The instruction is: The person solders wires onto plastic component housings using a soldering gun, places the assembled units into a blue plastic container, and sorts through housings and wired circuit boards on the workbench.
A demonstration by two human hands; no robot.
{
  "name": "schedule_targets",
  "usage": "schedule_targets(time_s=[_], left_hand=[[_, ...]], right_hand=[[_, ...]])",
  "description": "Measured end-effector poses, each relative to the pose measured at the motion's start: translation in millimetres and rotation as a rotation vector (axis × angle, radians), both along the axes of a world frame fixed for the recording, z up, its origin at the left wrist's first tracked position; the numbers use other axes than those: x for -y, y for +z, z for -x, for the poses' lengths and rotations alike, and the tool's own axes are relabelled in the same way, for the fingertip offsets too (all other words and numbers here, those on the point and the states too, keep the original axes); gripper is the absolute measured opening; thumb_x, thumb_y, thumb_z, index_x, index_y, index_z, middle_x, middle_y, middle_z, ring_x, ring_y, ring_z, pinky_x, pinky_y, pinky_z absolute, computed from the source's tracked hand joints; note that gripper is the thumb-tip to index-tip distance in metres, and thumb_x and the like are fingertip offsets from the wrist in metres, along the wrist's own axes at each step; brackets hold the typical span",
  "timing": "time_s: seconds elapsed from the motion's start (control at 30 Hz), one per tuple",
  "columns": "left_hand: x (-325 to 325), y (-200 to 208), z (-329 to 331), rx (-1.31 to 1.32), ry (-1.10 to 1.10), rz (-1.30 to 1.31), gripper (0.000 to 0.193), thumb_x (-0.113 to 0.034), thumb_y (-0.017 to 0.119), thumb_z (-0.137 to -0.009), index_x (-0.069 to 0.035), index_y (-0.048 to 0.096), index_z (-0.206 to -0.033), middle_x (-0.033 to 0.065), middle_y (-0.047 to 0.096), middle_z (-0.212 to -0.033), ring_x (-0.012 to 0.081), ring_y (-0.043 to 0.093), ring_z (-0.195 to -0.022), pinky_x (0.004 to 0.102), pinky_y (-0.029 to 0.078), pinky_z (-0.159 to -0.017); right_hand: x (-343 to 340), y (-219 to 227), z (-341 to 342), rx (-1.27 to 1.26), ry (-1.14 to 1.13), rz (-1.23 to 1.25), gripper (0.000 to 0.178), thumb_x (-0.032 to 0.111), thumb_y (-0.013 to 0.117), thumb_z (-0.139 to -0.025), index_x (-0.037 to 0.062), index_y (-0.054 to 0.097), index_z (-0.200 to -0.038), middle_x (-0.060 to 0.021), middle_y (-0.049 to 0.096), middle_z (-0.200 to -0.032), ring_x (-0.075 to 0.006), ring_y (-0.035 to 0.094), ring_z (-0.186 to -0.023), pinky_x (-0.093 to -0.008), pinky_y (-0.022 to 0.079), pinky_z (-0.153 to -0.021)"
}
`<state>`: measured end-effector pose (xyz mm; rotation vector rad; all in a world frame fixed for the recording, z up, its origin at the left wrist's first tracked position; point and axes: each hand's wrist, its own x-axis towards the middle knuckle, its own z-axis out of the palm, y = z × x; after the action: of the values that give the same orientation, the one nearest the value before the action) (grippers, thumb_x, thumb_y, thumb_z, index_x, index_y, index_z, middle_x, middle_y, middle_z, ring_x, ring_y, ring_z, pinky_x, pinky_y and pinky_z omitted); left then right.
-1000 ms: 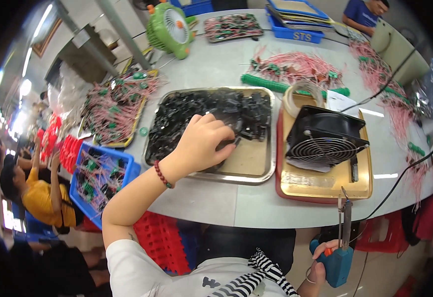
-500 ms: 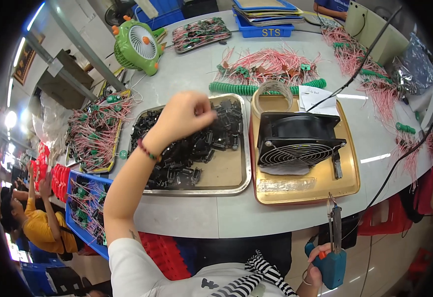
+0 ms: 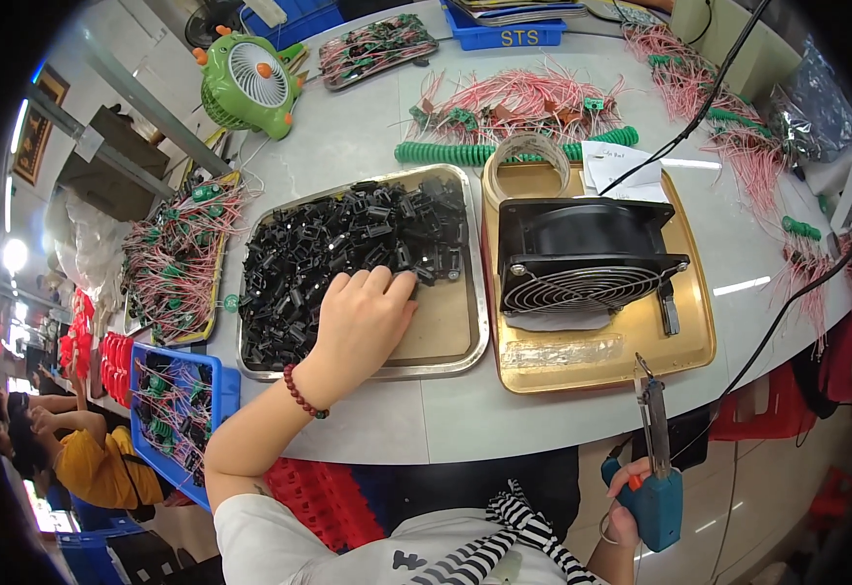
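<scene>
My left hand (image 3: 363, 322) is over the front of a metal tray (image 3: 445, 331), its fingers curled down among many small black plastic parts (image 3: 299, 244). Its fingertips are hidden, so whatever they pinch cannot be made out. Low on the right, my right hand (image 3: 625, 507) is wrapped round a soldering gun (image 3: 658, 512) with a teal body. The gun's long metal nose points up to the front edge of a gold tray (image 3: 601, 375). On that tray stand a black cooling fan (image 3: 582, 278) with a wire guard and a roll of clear tape (image 3: 527, 168).
A coiled green cord (image 3: 445, 153) and pink-wired green boards (image 3: 533, 107) lie behind the trays. At left are a wire-filled tray (image 3: 177, 253), a blue bin (image 3: 226, 390) and a green toy-shaped fan (image 3: 251, 83). A black cable (image 3: 704, 107) crosses the right side. Another person (image 3: 99, 458) sits at far left.
My left hand has come down and nearer from above the tray's back, onto the black parts at its front. The view has shifted slightly. My right hand still holds the soldering gun.
</scene>
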<state>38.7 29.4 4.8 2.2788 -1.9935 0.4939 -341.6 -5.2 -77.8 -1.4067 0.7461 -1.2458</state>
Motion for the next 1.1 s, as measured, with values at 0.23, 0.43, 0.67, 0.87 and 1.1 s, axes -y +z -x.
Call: schedule_targets(time_s=[0.23,0.43,0.67,0.87,1.1], left_hand=[[-1,-14,1,-0.046,-0.096,0.053,0.019,-0.011,0.065,-0.076,-0.013,0.058,-0.094,0.0010,0.052,-0.072,0.0184,0.052,-0.069,0.0318,0.039,-0.063],[-6,-3,15,-0.239,-0.125,-0.067,0.018,-0.007,0.066,-0.073,-0.009,0.058,-0.088,0.0040,0.057,-0.073,0.0232,0.054,-0.074,0.0351,0.040,-0.066],[-7,-9,10,-0.369,-0.194,0.062,0.015,-0.009,0.070,-0.071,-0.008,0.060,-0.083,0.0039,0.061,-0.075,0.0232,0.055,-0.075,0.0354,0.040,-0.067],[5,22,22,-0.452,-0.224,0.323,0.016,-0.009,0.076,-0.068,-0.007,0.067,-0.081,0.0030,0.063,-0.074,0.0209,0.055,-0.066,0.0318,0.041,-0.062],[21,18,61,-0.511,-0.494,0.271,0.022,-0.009,0.079,-0.067,-0.008,0.068,-0.085,0.0015,0.068,-0.083,0.0176,0.054,-0.064,0.0287,0.040,-0.059]], right_hand=[[-2,6,-7,0.019,-0.003,-0.050,0.062,0.036,0.073,-0.069,-0.0072,0.048,-0.106,-0.0115,0.054,-0.084,-0.0166,0.058,-0.058,-0.0257,0.042,-0.054],[3,-3,5,0.021,0.085,-0.011,0.057,0.032,0.072,-0.070,-0.0052,0.048,-0.105,-0.0096,0.056,-0.076,-0.0156,0.058,-0.059,-0.0256,0.043,-0.056],[3,-2,9,0.010,0.155,-0.102,0.058,0.029,0.072,-0.069,-0.0054,0.046,-0.108,-0.0112,0.056,-0.080,-0.0164,0.058,-0.060,-0.0266,0.044,-0.057],[-4,-4,3,0.068,0.035,-0.042,0.062,0.029,0.074,-0.068,-0.0082,0.046,-0.109,-0.0154,0.053,-0.097,-0.0177,0.058,-0.060,-0.0253,0.043,-0.055],[-4,1,-1,0.063,0.019,-0.055,0.064,0.034,0.077,-0.067,-0.0074,0.049,-0.106,-0.0135,0.053,-0.094,-0.0165,0.056,-0.057,-0.0250,0.042,-0.054]])
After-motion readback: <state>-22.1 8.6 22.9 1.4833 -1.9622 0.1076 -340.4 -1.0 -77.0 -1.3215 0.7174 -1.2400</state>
